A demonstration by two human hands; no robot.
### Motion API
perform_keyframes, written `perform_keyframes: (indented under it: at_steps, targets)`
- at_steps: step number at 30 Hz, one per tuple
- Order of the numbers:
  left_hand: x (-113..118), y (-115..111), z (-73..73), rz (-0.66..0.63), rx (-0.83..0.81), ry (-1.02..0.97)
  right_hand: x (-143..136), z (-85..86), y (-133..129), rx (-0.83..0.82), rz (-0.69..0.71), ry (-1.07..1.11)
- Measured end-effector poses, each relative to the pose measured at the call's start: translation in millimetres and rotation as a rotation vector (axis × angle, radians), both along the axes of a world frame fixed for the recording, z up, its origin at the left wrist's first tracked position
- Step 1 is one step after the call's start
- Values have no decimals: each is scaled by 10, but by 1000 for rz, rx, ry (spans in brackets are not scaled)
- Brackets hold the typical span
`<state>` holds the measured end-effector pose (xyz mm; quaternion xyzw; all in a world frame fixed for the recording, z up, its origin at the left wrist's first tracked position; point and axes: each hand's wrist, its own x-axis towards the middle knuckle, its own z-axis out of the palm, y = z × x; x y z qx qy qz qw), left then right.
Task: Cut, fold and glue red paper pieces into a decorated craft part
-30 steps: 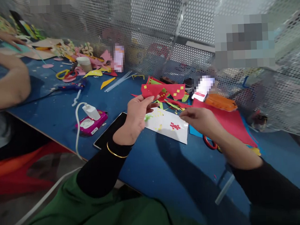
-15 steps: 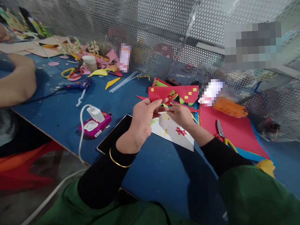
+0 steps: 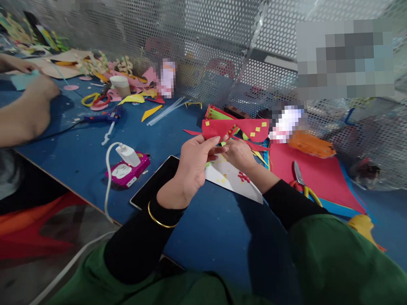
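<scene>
My left hand [image 3: 193, 164] is raised over the blue table [image 3: 206, 224], its fingers pinching the lower edge of a red paper shape [image 3: 238, 127] dotted with small yellow squares. My right hand [image 3: 239, 153] sits right beside it, fingertips meeting the left hand's at the same red edge; what it grips is too small to tell. Under both hands lies a white sheet [image 3: 235, 180] carrying small red, yellow and green bits.
A dark tablet [image 3: 154, 181] and a pink power strip [image 3: 127, 170] with a white charger lie left of my hands. Scissors [image 3: 301, 177] rest on a red sheet [image 3: 319, 174] to the right. Another person's arms [image 3: 19, 111], a glue gun [image 3: 104, 116] and paper scraps fill the far left.
My right hand came in from the right side of the white sheet to meet my left hand at the red paper. The scissors on the red sheet became visible.
</scene>
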<state>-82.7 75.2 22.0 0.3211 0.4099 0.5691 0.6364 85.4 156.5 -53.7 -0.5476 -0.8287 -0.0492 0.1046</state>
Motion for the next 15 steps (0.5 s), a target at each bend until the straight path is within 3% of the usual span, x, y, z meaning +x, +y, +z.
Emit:
perform_keyframes:
  at_steps: [8,15]
  targets:
    - [14,-3,-4,-8,-7,43,-47,-58,-49,5,-56,160]
    - [18,-4,-38,-13,21,51,194,11,41,51,-339,523]
